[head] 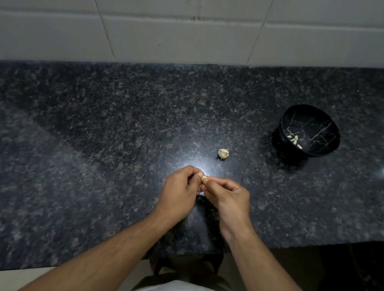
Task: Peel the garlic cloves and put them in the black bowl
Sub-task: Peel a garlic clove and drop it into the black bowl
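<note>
Granite worktop (pixel 83 152), dim light: left hand (pixel 179 191) and right hand (pixel 230 197) both pinch one garlic clove (pixel 204 179) above it. A slippery clove could pop loose and roll, missing the black bowl (pixel 309 130) far right; the remaining garlic bulb (pixel 223 154) waits between.

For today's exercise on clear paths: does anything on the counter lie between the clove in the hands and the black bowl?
Nothing visible does. The clove is pinched between both hands; the bowl sits ahead to the right. The garlic piece lies ahead, left of that line.
</note>
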